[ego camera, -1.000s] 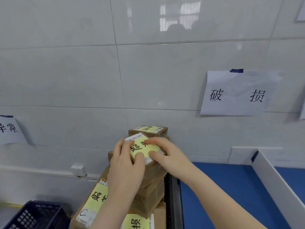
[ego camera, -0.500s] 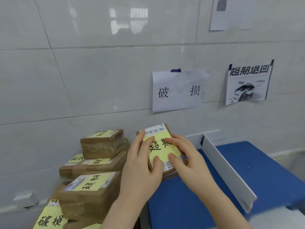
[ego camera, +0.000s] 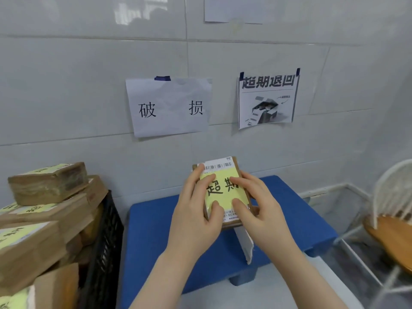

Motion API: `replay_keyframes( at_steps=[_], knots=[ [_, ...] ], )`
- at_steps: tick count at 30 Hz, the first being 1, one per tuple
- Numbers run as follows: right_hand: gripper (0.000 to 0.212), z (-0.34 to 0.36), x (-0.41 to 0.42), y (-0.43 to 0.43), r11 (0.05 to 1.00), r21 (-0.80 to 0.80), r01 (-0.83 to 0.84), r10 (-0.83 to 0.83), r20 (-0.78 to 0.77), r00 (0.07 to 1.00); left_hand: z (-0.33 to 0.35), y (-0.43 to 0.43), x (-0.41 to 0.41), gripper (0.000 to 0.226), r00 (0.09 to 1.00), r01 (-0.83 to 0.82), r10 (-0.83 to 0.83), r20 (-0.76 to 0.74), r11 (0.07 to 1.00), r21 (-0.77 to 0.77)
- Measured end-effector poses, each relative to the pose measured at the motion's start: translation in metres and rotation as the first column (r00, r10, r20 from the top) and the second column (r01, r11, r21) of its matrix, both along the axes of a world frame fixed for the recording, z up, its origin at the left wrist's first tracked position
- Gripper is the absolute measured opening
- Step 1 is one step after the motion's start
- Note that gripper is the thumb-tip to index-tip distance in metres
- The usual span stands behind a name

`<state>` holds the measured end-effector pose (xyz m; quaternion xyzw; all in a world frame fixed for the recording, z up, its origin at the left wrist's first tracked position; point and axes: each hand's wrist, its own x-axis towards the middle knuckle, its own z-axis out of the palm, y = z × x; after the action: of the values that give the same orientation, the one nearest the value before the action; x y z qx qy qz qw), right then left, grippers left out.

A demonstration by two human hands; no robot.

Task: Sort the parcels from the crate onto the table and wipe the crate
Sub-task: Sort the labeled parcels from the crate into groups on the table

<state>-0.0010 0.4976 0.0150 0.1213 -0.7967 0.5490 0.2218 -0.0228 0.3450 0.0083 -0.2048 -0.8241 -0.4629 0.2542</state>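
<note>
A grey tiled wall (ego camera: 89, 97) fills the upper view. Below it stands a blue table (ego camera: 156, 230), and against its left edge a black crate (ego camera: 107, 241) heaped with a stack (ego camera: 44, 208) of brown parcels bearing yellow labels. At far right is a chair (ego camera: 392, 219) with a white wire back and a wooden seat. Two sheets are taped to the wall: a white sign (ego camera: 169, 107) with two black characters, and to its right a printed poster (ego camera: 267, 99) picturing an opened box. Both bare forearms reach forward from the bottom edge and meet at one small parcel (ego camera: 223, 181), held over the middle of the table with its top face tilted toward the viewer. The left hand (ego camera: 198, 219) grips the parcel's left edge, fingers stretched up along that side and thumb pressed on the yellow label (ego camera: 220, 200). The right hand (ego camera: 258, 210) clasps the right edge, fingers wrapped round the side, thumb on the label's lower corner (the label shows two large handwritten characters under a barcode strip). Just below the parcel a white divider (ego camera: 245, 244) stands on the table; whether the two touch cannot be told.
</note>
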Motion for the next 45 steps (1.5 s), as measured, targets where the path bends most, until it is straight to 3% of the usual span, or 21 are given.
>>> replay_keyframes(
  at_steps=[20,29,39,45],
  knots=[
    [0.043,-0.006,-0.057,0.087,0.994,-0.053,0.101,-0.101,0.01,0.995,-0.003,0.09,-0.072,0.055,0.993,0.113,-0.114,-0.019,0.993,-0.038],
    [0.043,-0.026,-0.103,0.124,0.996,-0.072,0.058,-0.053,0.058,0.997,-0.023,0.121,-0.111,0.054,0.993,0.106,-0.101,0.062,0.99,-0.089],
    [0.043,-0.061,-0.167,0.176,0.993,-0.094,-0.076,0.091,0.168,0.982,-0.056,0.165,-0.156,0.054,0.987,-0.01,0.033,0.159,0.99,-0.139],
    [0.044,-0.108,-0.216,0.196,0.994,-0.082,-0.07,0.089,0.265,0.96,-0.093,0.206,-0.201,0.051,0.928,-0.097,0.107,0.356,0.994,-0.045]
  ],
)
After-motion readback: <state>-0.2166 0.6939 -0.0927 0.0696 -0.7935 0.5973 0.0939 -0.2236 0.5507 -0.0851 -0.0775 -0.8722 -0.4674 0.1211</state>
